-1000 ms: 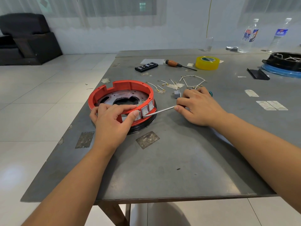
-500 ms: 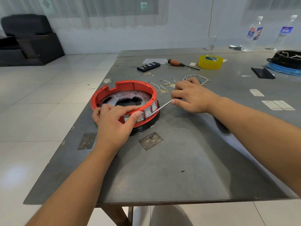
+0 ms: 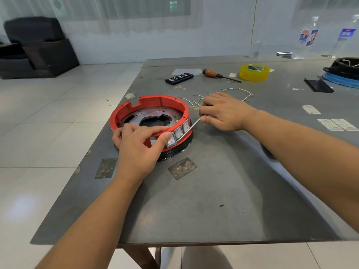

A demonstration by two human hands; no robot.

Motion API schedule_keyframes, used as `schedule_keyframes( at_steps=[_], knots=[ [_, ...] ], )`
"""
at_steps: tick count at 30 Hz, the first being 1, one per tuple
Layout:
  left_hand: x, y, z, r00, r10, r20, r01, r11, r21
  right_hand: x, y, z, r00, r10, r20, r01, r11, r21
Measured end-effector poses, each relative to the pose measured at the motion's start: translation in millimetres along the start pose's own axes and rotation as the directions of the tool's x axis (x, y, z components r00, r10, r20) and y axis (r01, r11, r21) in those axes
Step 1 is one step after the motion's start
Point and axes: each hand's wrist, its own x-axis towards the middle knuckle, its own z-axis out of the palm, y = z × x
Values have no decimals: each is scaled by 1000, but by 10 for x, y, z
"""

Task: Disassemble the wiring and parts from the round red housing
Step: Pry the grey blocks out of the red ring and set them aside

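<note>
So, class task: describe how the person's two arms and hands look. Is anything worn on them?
Both forearms are bare as far as the picture shows: no sleeves, gloves, watch, bracelets or rings in view. The left hand and right hand have short, unpainted nails. No markings show on either arm.

round red housing (image 3: 155, 102), upright on table, apparently wire-free

A grey desk (image 3: 213, 191) fills the lower right of the frame, standing on pale glossy floor tiles (image 3: 48, 123). In the upper left sits a dark armchair (image 3: 35, 47) against a white wall (image 3: 136, 49). Sheer curtains (image 3: 136, 14) hang over what seems to be a window (image 3: 174, 5) at top centre.
</note>
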Motion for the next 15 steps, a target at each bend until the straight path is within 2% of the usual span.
schedule_keyframes(
  at_steps=[7,15],
  knots=[
    [-4,-9,-11,1000,-4,5,4,1000,-8,-184,-30,-51,996,50,-80,-51,999,-16],
    [-5,10,-19,1000,-23,16,23,1000,-8,-575,-69,-159,988,151,-36,-151,988,-20]
  ],
)
